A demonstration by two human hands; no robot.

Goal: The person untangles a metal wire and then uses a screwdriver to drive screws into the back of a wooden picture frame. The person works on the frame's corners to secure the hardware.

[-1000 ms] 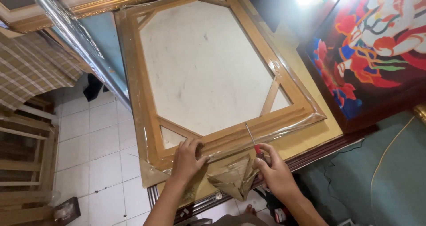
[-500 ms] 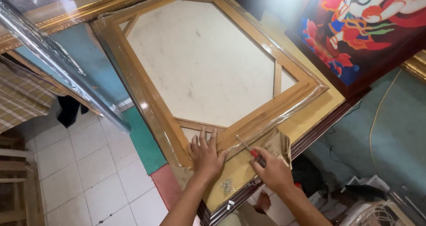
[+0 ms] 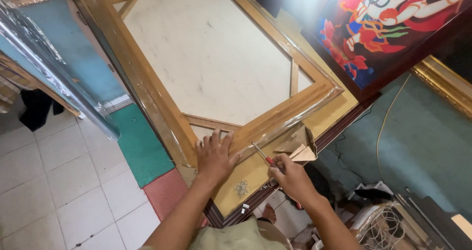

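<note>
Foil roll (image 3: 59,78) leans far left over tile floor (image 3: 59,181). Frame (image 3: 206,63) lies back-up on bench (image 3: 255,174), plastic-wrapped. Left hand (image 3: 215,155) flat, fingers spread, pressing frame's near rail, holding nothing. Staples (image 3: 241,187) loose just beside. Right hand (image 3: 291,175) fisted around screwdriver (image 3: 261,153), tip at the rail. Painting (image 3: 388,24) far right.

I see bare yellow desk (image 3: 339,113) open to the right of my right hand (image 3: 290,177). A torn cardboard corner piece (image 3: 298,146) blocks just ahead, loose staples (image 3: 241,187) lie between my hands, and the wrapped wooden frame (image 3: 147,90) fills the left.
</note>
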